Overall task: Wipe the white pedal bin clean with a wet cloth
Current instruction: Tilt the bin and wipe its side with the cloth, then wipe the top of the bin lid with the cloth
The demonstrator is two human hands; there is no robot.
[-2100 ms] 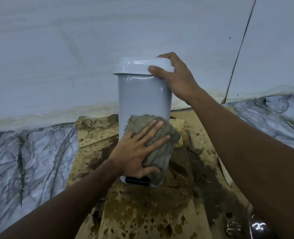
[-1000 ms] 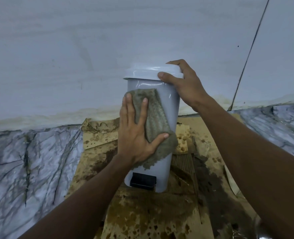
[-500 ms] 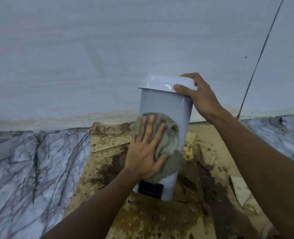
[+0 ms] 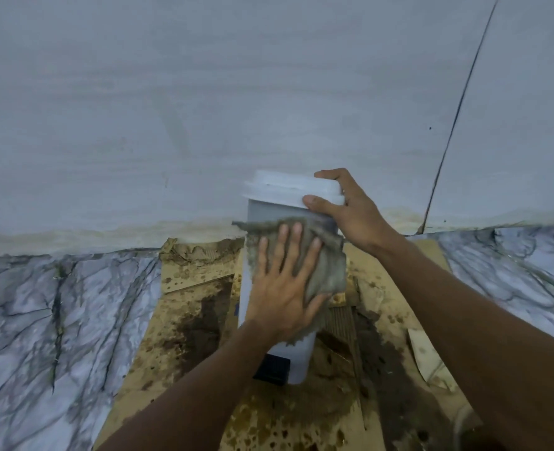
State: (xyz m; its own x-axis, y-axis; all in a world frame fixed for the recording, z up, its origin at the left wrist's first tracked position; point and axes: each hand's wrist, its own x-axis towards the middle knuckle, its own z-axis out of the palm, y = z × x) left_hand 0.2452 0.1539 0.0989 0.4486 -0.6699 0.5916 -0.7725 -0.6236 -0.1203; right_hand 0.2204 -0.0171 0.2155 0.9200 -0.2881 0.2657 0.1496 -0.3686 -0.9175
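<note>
The white pedal bin [image 4: 296,356] stands upright on wet cardboard near the wall, its black pedal [image 4: 271,369] at the bottom front. My right hand [image 4: 347,209] grips the rim of the bin's lid [image 4: 285,187] at the right, thumb in front. My left hand [image 4: 285,288] presses a grey wet cloth [image 4: 327,265] flat against the upper front of the bin, fingers straight and spread. The cloth hides most of the bin's upper body.
Stained, soaked cardboard [image 4: 184,323] covers the floor under the bin. Marble-patterned floor [image 4: 48,320] lies left and right. A pale wall [image 4: 236,92] rises just behind the bin, with a dark seam [image 4: 454,115] at the right.
My left hand has slid the cloth up the bin's front, and the cloth is spread wider. My right hand still grips the lid. The view has shifted, so the bin sits lower and further right.
</note>
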